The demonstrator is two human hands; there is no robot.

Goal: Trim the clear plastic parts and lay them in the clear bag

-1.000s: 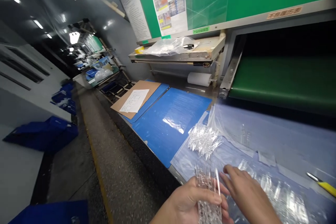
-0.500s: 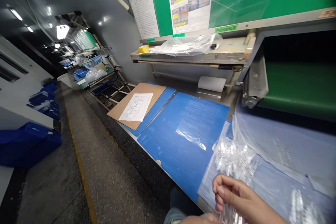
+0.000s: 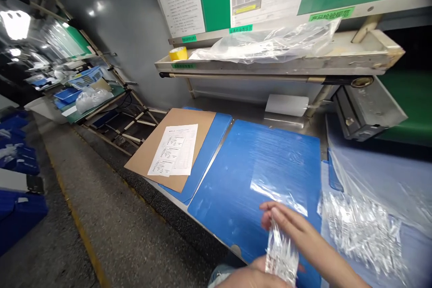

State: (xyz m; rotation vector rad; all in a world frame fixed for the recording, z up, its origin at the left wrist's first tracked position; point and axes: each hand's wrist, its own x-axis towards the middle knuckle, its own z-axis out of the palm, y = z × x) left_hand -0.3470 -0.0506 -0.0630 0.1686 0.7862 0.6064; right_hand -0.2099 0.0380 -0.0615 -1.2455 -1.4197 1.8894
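Observation:
Low in the view, my left hand (image 3: pixel 254 274) is closed around a bundle of thin, shiny clear plastic pieces (image 3: pixel 282 258). Over its upper end my right hand (image 3: pixel 297 229) curls, thumb on the near side and fingertips behind, gripping the top of the bundle. What exactly the pieces are is too fine to make out. To the right of my hands lies a pile of similar glittering pieces (image 3: pixel 367 234) on a sheet of clear plastic. Under and beyond the bundle is a blue board (image 3: pixel 232 180) with a clear film (image 3: pixel 278 189) on it.
A brown cardboard sheet (image 3: pixel 162 148) with printed papers (image 3: pixel 184 153) lies at the left end of the bench. Above it runs a shelf (image 3: pixel 324 63) bearing yellow tape (image 3: pixel 178 53) and a plastic bag (image 3: pixel 266 45). A metal-sided conveyor (image 3: pixel 371 108) stands right; an aisle runs left.
My view has turned and come closer to the bench. Both hands, with the bundle, now appear over the blue board instead of the plastic sheet, and more of the bundle shows.

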